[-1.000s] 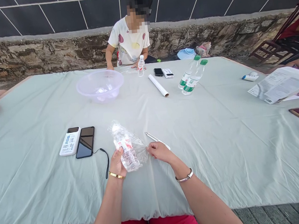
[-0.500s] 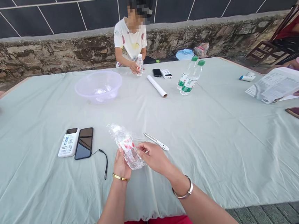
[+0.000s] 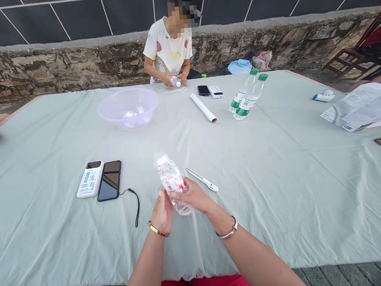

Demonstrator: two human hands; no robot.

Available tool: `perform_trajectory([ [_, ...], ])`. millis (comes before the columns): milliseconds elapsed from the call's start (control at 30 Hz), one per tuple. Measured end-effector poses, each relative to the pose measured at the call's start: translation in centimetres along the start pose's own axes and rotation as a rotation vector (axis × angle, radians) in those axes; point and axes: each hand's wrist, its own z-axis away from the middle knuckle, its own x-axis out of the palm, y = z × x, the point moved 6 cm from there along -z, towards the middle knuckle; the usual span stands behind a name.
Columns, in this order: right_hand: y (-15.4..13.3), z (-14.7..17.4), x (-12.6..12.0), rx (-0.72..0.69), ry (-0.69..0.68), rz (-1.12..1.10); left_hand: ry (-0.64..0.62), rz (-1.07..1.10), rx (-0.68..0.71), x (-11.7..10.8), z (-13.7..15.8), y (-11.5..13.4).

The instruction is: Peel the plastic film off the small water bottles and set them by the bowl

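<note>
While right fingers (image 3: 182,196) grip the bottle (image 3: 175,184), film (image 3: 160,156) wraps it.

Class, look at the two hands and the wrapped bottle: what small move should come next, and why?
Probably the right hand should press the clear film snugly around the cap, while the left hand steadies the bottle: the film looks loose and crinkled up there, and both hands are lower down.

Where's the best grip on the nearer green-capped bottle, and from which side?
Likely around the label of the nearer green-capped bottle, coming from the right: it stands upright and round, and the other green-capped bottle is close on its left.
</note>
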Motion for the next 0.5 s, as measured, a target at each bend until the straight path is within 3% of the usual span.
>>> perform_trajectory([
  [133, 0.5, 0.3, 0.4, 0.030, 0.018, -0.247, 0.048, -0.151, 0.036, -0.9, 0.2, 0.3],
  [300, 0.7, 0.8, 0.2, -0.061, 0.335, -0.026, 0.273, -0.478, 0.186, -2.0, 0.7, 0.5],
  [400, 1.1, 1.1, 0.5, -0.144, 0.332, -0.003, 0.315, -0.551, 0.199, -2.0, 0.4, 0.4],
  [500, 2.0, 1.0, -0.2, -0.130, 0.357, -0.011, 0.371, -0.487, 0.196, -2.5, 0.4, 0.4],
])
